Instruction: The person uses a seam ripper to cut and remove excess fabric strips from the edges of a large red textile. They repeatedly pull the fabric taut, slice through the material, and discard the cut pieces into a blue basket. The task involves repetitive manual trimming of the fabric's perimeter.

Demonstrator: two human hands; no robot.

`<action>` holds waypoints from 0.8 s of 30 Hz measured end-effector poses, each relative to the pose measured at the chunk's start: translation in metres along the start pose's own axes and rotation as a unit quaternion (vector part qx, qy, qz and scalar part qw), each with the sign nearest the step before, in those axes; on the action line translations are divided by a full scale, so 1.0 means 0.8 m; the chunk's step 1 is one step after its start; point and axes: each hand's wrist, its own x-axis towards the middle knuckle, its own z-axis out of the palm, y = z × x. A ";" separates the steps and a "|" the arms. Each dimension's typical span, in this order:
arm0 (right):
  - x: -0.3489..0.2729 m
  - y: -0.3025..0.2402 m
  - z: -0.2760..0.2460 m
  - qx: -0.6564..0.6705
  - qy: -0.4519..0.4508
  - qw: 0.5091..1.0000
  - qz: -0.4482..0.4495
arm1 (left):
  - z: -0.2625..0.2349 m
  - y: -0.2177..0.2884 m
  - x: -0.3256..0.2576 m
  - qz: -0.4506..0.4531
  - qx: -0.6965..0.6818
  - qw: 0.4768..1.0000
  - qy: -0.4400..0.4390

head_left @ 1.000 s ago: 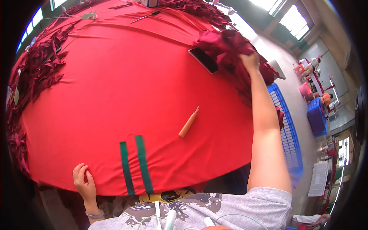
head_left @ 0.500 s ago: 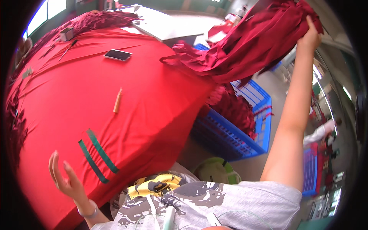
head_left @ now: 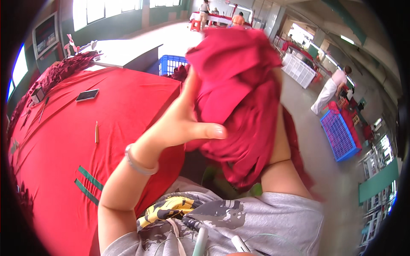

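Note:
A large bundle of dark red fabric strips [head_left: 239,98] hangs raised in front of me, its lower ends spilling loose and partly blurred. My left hand [head_left: 183,121] is at the bundle's left side, thumb stretched out before the cloth and fingers pointing up along its edge, not closed round it. Behind the strips my right hand is hidden; only my right forearm [head_left: 284,177] shows below and beside them. The bundle appears held up by that hand, though its fingers are out of sight.
Bright red cloth [head_left: 132,102] covers the table at left. On it lie a phone [head_left: 87,95], a small tan-handled tool [head_left: 97,133] and two green strips [head_left: 89,183]. Gathered dark red cloth [head_left: 64,70] lines the far edge. Blue crates [head_left: 340,134] and people stand farther off.
The bundle has swung from the upper right to in front of me, lifted by my right arm. My left hand has come over from the table to its side. My view has turned right.

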 end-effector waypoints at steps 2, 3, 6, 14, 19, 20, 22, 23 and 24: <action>-0.038 0.070 -0.020 0.002 -0.006 0.995 0.096 | 0.026 -0.004 -0.006 -0.131 -0.089 0.987 0.025; -0.048 0.101 -0.023 0.008 -0.014 0.990 0.137 | 0.032 -0.005 -0.009 -0.161 -0.099 0.981 0.050; -0.077 0.180 -0.054 0.026 -0.004 0.971 0.238 | 0.045 -0.038 -0.024 -0.274 -0.178 0.934 0.145; -0.103 0.233 -0.043 -0.305 0.038 0.922 0.234 | -0.009 -0.133 -0.062 -0.404 -0.278 0.841 0.231; -0.162 0.217 -0.071 -0.332 0.289 0.892 0.106 | -0.023 -0.187 -0.055 -0.408 -0.325 0.808 0.275; -0.175 0.219 -0.056 -0.307 0.225 0.916 0.129 | -0.021 -0.195 -0.053 -0.420 -0.339 0.795 0.277; -0.202 0.228 -0.021 -0.390 0.110 0.901 0.153 | -0.022 -0.211 -0.048 -0.443 -0.366 0.769 0.279; -0.210 0.232 -0.013 -0.494 0.059 0.853 0.155 | -0.018 -0.216 -0.046 -0.451 -0.329 0.783 0.273; -0.219 0.249 -0.031 -0.341 0.062 0.924 0.160 | -0.007 -0.216 -0.046 -0.457 -0.294 0.796 0.266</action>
